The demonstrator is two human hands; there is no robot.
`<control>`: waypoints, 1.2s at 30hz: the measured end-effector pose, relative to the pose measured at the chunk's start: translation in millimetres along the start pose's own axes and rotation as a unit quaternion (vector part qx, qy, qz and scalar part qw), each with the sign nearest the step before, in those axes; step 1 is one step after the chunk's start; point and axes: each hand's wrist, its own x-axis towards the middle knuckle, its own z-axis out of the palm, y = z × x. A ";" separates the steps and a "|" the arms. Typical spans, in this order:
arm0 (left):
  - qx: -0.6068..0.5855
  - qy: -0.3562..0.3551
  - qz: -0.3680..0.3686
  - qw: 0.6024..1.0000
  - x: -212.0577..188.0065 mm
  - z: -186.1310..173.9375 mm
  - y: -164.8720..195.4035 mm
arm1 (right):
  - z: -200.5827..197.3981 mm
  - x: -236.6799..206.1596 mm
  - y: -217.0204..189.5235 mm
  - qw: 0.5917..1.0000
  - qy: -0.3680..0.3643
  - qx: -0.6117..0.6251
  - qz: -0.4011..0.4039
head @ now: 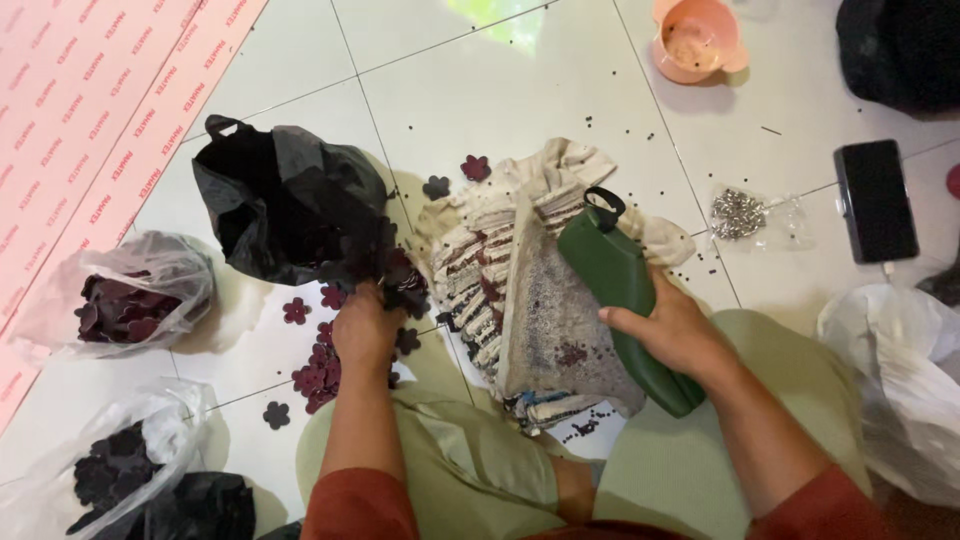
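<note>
Your left hand (365,325) clenched around dark flower cutouts (318,372) at mouth of black bag (290,205); your right hand (672,330) grasping green tool (625,295) beside worn pad (545,310) on floor (520,90). Judging by scatter: some cutouts bagged in clear bags (125,300), pile near knee left. Pink bowl (697,38), phone (876,200) toward far edge.

A dark green flat tool (622,290) with a black loop at its top is lying slanted right of centre, its lower end pointing toward the lower right, resting against a grey, speckled pad (555,320) on a stack of striped cloth. Dark red flower-shaped cutouts (318,370) are lying heaped left of centre on the white tiles, below a crumpled black plastic bag (290,205) that is sitting open in the upper left.
</note>
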 end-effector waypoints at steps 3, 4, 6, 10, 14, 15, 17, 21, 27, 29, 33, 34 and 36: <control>0.031 0.008 -0.003 0.999 0.7 3.9 -4.0 | -0.1 -0.4 0.7 1.000 -0.006 -0.002 0.006; 0.048 0.013 0.002 0.999 1.0 3.9 -6.1 | 0.0 -0.3 1.0 1.000 -0.006 -0.003 0.005; 0.060 0.019 -0.011 0.998 -0.7 3.5 -5.6 | -0.2 -0.7 1.6 1.000 -0.006 0.004 0.000; 0.015 0.046 -0.059 0.997 -21.5 -16.5 3.1 | -0.7 -1.1 0.2 0.999 -0.008 0.036 -0.013; -0.143 0.017 -0.062 0.988 -44.6 -18.6 39.4 | -1.4 1.4 -3.8 1.000 0.002 0.027 0.000; -0.212 -0.019 -0.040 0.976 -46.3 -13.2 52.0 | -1.7 2.5 -4.6 0.999 -0.004 0.020 0.025; -0.354 -0.074 0.011 0.932 -47.3 3.4 78.8 | -2.1 5.4 -5.7 0.997 -0.018 0.008 0.070; -0.544 -0.164 0.004 0.823 -40.6 47.9 133.3 | -2.2 9.1 -4.3 0.999 0.007 -0.034 0.021; -0.442 -0.140 -0.034 0.885 -35.9 63.2 157.8 | -2.7 10.2 -2.1 0.998 0.003 -0.049 0.038; -0.313 -0.118 -0.065 0.940 -38.4 54.0 153.2 | -4.1 10.7 -3.4 0.998 -0.009 -0.048 0.045; -0.212 -0.077 -0.066 0.972 -45.2 41.8 145.8 | -6.9 9.7 -7.0 0.997 -0.013 -0.061 0.053; -0.226 -0.069 -0.076 0.969 -46.0 41.7 144.1 | -7.6 9.3 -7.9 0.997 -0.013 -0.062 0.050; -0.376 -0.063 -0.070 0.922 -44.4 45.9 142.6 | -8.2 8.1 -9.2 0.997 -0.012 -0.061 0.045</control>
